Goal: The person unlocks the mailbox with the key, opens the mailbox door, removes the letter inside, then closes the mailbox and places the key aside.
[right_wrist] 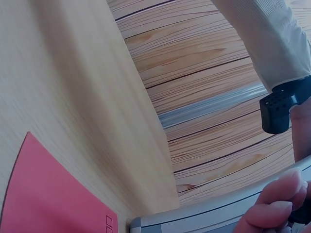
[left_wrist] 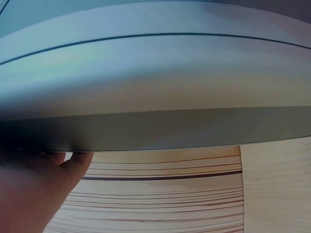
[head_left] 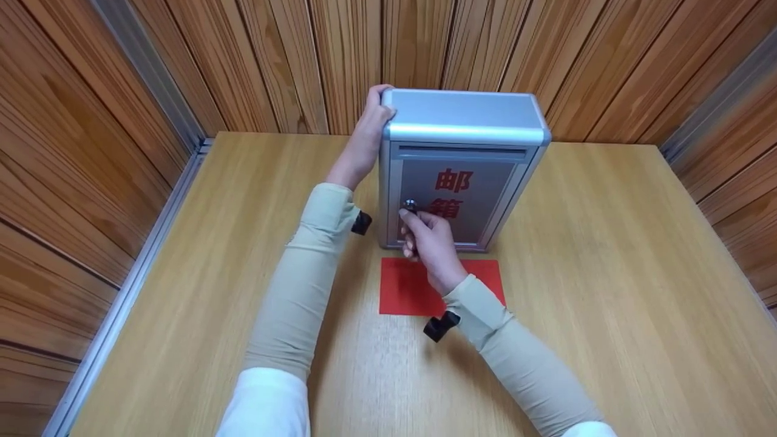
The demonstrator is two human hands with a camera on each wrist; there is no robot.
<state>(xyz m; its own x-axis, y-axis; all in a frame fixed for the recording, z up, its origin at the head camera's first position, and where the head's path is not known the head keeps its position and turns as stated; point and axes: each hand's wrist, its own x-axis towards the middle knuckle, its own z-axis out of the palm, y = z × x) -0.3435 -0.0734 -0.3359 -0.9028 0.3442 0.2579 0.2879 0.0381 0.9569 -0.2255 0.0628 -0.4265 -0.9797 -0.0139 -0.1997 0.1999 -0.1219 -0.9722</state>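
A silver metal mailbox (head_left: 464, 115) with red characters on its front panel stands upright on the table. My left hand (head_left: 369, 133) grips its upper left edge, thumb near the top corner and fingers reaching round behind. In the left wrist view the side of the mailbox (left_wrist: 160, 87) fills the upper part, with the left hand (left_wrist: 34, 189) below it. My right hand (head_left: 428, 237) is at the round lock (head_left: 410, 204) on the front panel, pinching a small key with a dark head (right_wrist: 302, 214), mostly hidden by the fingers. The panel looks closed.
A red envelope (head_left: 400, 291) lies flat on the wooden table (head_left: 583, 291) just in front of the mailbox, under the right wrist. Wood-plank walls (head_left: 340, 54) stand behind and at both sides, with a metal rail (head_left: 133, 273) along the left table edge.
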